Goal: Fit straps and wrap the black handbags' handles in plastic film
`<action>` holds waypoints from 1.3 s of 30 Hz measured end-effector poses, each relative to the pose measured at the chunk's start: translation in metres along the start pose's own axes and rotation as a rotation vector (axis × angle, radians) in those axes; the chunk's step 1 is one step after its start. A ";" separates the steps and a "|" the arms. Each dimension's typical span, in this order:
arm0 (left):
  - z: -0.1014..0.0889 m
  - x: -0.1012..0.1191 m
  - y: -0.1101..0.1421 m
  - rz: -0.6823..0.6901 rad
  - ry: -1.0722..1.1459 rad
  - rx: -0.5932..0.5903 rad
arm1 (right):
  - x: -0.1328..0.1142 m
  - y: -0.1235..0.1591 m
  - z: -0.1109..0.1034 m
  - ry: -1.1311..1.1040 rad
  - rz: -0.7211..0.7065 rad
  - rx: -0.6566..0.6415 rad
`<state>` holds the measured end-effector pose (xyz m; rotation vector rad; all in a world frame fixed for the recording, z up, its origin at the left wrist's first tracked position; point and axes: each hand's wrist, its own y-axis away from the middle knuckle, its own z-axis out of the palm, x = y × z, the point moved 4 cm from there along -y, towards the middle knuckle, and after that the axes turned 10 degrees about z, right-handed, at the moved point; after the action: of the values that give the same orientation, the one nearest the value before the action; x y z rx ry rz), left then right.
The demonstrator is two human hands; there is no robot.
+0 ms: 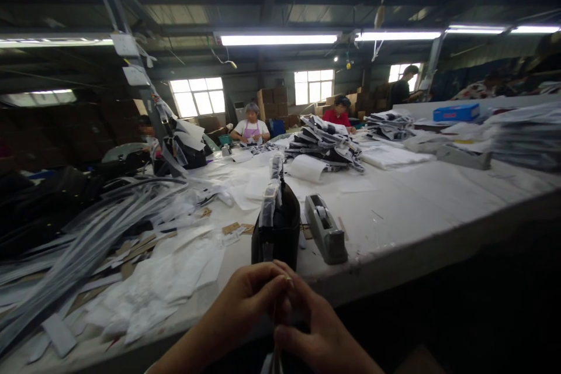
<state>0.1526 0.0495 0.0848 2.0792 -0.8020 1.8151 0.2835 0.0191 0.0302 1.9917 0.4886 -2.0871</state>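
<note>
My left hand (252,292) and my right hand (313,324) meet in front of the table edge, fingertips pinched together. Whatever lies between the fingers is too small and dark to name. Under my right hand a thin, greyish, shiny thing (274,364) shows at the bottom of the view; its kind is unclear. Just beyond my hands a black handbag (287,219) stands upright at the table's edge, its strap (268,204) wrapped in white tissue. A grey tape dispenser (326,231) sits right of the bag.
White paper sheets (188,269), card scraps and long clear plastic strips (100,239) spread over the left of the white table (394,204). Farther back rise a pile of black-and-white pieces (326,143) and a blue box (456,112). Several people sit or stand beyond.
</note>
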 end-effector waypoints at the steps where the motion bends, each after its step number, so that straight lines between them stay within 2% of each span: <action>1: -0.002 -0.001 -0.001 -0.011 0.011 0.006 | 0.002 0.000 0.002 -0.038 0.033 -0.023; 5: -0.012 -0.007 0.001 -0.041 -0.015 0.046 | 0.006 0.003 0.000 -0.122 0.118 -0.072; 9: -0.016 -0.015 0.005 -0.046 -0.056 0.064 | 0.007 0.005 -0.006 -0.070 0.174 -0.030; 13: -0.011 -0.014 0.008 -0.023 0.078 0.067 | 0.004 0.001 0.000 -0.039 0.065 0.062; 16: -0.007 -0.011 0.007 -0.013 0.167 0.096 | 0.002 -0.004 0.011 -0.065 -0.039 0.061; 20: -0.006 -0.008 0.005 -0.042 0.232 0.125 | 0.003 -0.010 0.024 -0.048 -0.010 0.023; 24: -0.014 -0.013 0.009 -0.092 0.114 0.150 | 0.006 -0.007 0.025 -0.047 0.072 -0.036; 28: -0.022 -0.024 0.013 -0.121 0.004 0.170 | 0.009 -0.002 0.013 0.033 0.152 0.083; 33: -0.030 -0.026 0.002 -0.030 0.060 0.142 | 0.000 -0.014 -0.011 0.010 0.180 0.210; 36: -0.050 -0.019 -0.014 0.060 0.085 0.282 | -0.016 -0.034 -0.035 0.105 0.130 0.331; 39: -0.076 -0.014 -0.035 0.139 -0.062 0.423 | -0.039 -0.056 -0.060 0.304 0.029 0.473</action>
<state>0.1090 0.1219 0.0908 2.3950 -0.6319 2.1585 0.3200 0.0911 0.0724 2.5786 0.0006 -2.0281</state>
